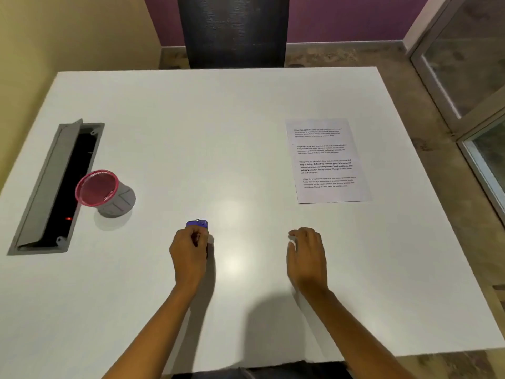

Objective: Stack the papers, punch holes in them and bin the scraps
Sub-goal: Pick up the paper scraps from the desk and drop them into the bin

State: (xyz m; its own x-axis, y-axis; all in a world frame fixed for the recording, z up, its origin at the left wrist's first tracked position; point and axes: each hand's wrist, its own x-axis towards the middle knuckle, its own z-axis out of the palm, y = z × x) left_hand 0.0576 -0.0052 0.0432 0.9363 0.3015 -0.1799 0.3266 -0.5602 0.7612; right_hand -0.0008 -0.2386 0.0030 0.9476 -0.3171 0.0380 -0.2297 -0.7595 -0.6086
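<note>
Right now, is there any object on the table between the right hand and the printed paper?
No. The right hand hovers open, and only bare table lies between it and the paper farther back.

Tons of open table (218,138) in the middle and far side. Only things in the way: the bin (106,194) on the left, right beside the open cable hatch (54,187), and the papers (326,160) lying flat far right.
</note>
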